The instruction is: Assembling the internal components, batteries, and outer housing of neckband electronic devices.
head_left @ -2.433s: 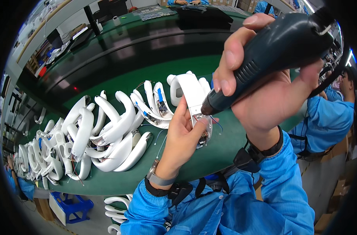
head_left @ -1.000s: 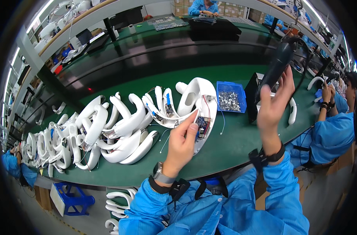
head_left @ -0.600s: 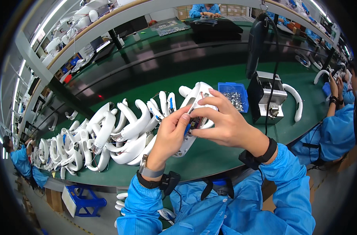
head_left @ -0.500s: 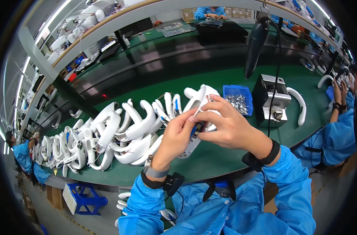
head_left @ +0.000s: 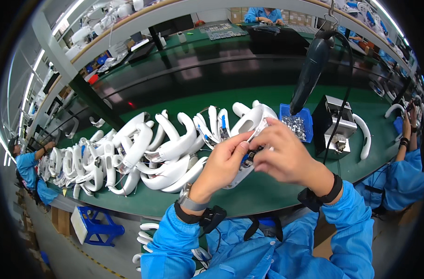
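In front of me my left hand [head_left: 226, 162] is closed, thumb and fingers pinching the edge of a white curved plastic housing [head_left: 241, 178]. Dark electronic parts and a bit of blue show inside the housing, between my hands. My right hand [head_left: 286, 156] reaches over its other side, fingers bent against it and partly blurred. The fingertips hide much of the piece, and whether a smaller part is pinched there does not show. Just beyond the right hand stands a blue bin [head_left: 307, 134] of small metal parts.
White curved housings [head_left: 172, 144] are heaped along the green bench to the left. A dark power screwdriver [head_left: 309, 69] hangs above the bin. A metal-and-black box device [head_left: 335, 123] and a lone white curved piece [head_left: 363, 137] stand right. Co-workers sit at both sides and across.
My right fingers have shifted and curled in closer over the housing, while the left hand keeps its grip. The whole view has tilted slightly, and the hanging screwdriver looks more slanted.
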`<state>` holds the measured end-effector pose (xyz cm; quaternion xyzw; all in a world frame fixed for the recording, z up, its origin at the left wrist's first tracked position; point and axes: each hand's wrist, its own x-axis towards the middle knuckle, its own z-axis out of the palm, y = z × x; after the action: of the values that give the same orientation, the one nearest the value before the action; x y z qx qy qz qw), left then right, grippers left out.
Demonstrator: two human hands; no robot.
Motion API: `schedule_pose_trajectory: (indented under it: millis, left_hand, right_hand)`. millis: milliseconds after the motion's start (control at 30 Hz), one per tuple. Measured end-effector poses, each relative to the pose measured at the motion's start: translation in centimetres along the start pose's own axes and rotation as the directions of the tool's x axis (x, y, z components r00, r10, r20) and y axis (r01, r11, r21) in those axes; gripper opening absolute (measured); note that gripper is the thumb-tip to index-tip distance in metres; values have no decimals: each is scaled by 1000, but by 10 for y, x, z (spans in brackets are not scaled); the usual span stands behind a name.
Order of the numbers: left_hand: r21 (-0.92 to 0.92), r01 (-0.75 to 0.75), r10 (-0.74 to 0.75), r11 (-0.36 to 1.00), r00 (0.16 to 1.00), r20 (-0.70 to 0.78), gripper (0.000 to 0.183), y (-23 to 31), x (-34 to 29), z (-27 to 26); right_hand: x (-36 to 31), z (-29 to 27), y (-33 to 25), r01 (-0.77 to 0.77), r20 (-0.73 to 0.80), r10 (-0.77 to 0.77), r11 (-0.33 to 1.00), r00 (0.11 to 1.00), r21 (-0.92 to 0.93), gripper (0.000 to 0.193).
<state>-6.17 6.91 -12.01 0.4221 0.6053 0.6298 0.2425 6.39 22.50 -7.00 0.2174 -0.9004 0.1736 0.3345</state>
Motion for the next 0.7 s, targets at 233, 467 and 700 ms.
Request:
schedule_pose_trajectory:
  millis: [233, 467, 700]
  left_hand:
    - [52, 39, -39, 998, 999, 3, 32, 3, -7, -11]
    - [88, -225, 233, 970, 968, -94, 15, 10, -5, 4]
    - [51, -56, 58, 997, 998, -40, 15, 11, -5, -1]
  right_hand:
    - [6, -11, 14, -216, -116, 219, 976, 969, 38, 12]
    - [8, -3, 3, -330, -77, 343, 933, 936, 145, 26]
    - [9, -4, 5, -183, -79, 176, 978, 981, -103, 15]
